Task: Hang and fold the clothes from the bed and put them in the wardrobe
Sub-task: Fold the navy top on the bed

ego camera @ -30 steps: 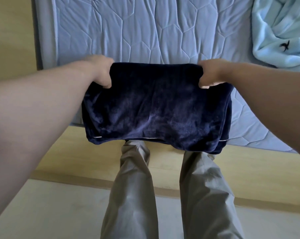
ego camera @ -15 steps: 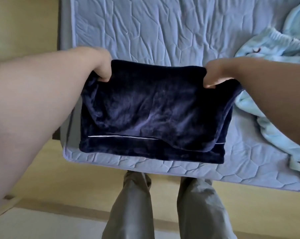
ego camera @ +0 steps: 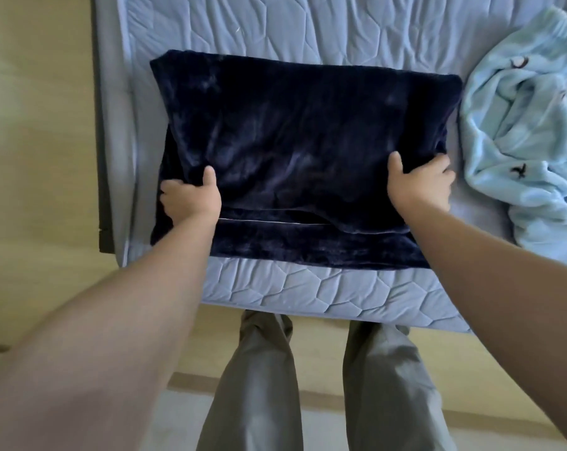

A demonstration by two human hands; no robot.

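A folded navy fleece garment [ego camera: 295, 131] with a thin white piping line lies flat on the bed [ego camera: 324, 294], near its front edge. My left hand [ego camera: 191, 196] grips the garment's left side, thumb on top and fingers tucked under the upper layer. On the right side my right hand [ego camera: 420, 183] holds the same layer in the same way. A crumpled light blue fleece garment [ego camera: 529, 151] with small dark motifs lies on the bed to the right, just apart from the navy one.
The bed's quilted blue mattress reaches to the top of the view; its dark frame corner [ego camera: 104, 245] sits at the left. Yellowish wooden floor [ego camera: 38, 157] lies left of and below the bed. My grey-trousered legs [ego camera: 318, 385] stand against the bed's front edge.
The navy garment was held up in the air over the bed's edge; now it lies flat on the mattress. Both hands have shifted from its top corners to its near sides.
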